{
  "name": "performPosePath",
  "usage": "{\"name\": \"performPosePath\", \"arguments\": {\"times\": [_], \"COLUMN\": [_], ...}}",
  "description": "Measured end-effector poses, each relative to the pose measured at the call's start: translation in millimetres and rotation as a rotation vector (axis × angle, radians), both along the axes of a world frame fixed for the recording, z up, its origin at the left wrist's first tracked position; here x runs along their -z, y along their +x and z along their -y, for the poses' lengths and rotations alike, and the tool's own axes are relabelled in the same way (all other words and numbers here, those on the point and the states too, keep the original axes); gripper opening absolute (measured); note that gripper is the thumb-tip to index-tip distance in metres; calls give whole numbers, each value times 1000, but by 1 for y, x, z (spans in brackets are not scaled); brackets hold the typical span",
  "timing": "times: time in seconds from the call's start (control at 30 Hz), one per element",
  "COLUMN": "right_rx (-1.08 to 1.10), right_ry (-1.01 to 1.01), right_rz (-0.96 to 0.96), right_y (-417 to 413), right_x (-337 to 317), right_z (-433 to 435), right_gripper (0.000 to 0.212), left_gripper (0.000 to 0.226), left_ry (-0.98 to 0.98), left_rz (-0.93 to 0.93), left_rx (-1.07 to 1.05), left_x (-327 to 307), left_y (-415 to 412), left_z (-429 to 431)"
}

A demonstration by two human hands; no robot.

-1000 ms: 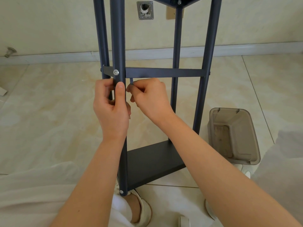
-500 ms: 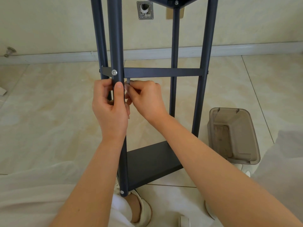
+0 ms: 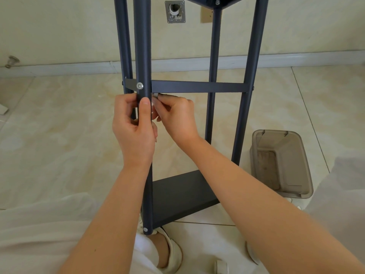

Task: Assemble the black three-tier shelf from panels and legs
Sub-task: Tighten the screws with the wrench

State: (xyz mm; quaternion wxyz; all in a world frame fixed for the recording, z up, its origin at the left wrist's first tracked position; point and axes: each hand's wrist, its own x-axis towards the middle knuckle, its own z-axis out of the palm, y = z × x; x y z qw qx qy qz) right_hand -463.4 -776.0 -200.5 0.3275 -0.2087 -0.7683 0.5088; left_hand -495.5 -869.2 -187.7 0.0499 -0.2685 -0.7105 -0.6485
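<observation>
At centre frame the left hand (image 3: 136, 133) clasps the near leg (image 3: 143, 46) of the shelf (image 3: 254, 46); the right hand (image 3: 175, 117) pinches a small silvery piece (image 3: 156, 95) (tool or nut, unclear) under the middle panel (image 3: 197, 87). A slipped pinch could drop it; a slack clasp could let the joint twist.

Wall (image 3: 59, 26): plain cream | Wall plate (image 3: 175, 18): square metal, round hole | Cover (image 3: 205, 14): beige, just beside plate | Skirting (image 3: 296, 59): pale, along wall foot | Floor (image 3: 49, 125): glossy cream marbled tiles, thin grout lines | Bin (image 3: 292, 155): translucent grey-brown plastic, on floor, right | Light: soft, even
</observation>
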Motion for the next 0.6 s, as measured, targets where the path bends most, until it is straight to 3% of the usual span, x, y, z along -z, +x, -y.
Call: {"name": "performPosePath", "arguments": {"times": [0.3,0.43,0.6], "right_rx": [-152,-225,-149], "right_ry": [-14,80,56], "right_rz": [301,423,501], "right_y": [37,68,97], "right_x": [19,22,4], "right_z": [-10,-17,-37], "right_gripper": [27,29,24], "left_gripper": [10,15,24], "left_ry": [-10,-32,-27], "left_rz": [-2,6,19], "left_rx": [-1,-25,-46], "left_x": [-1,1,-1], "left_y": [2,0,1], "left_z": [1,1,-1]}}
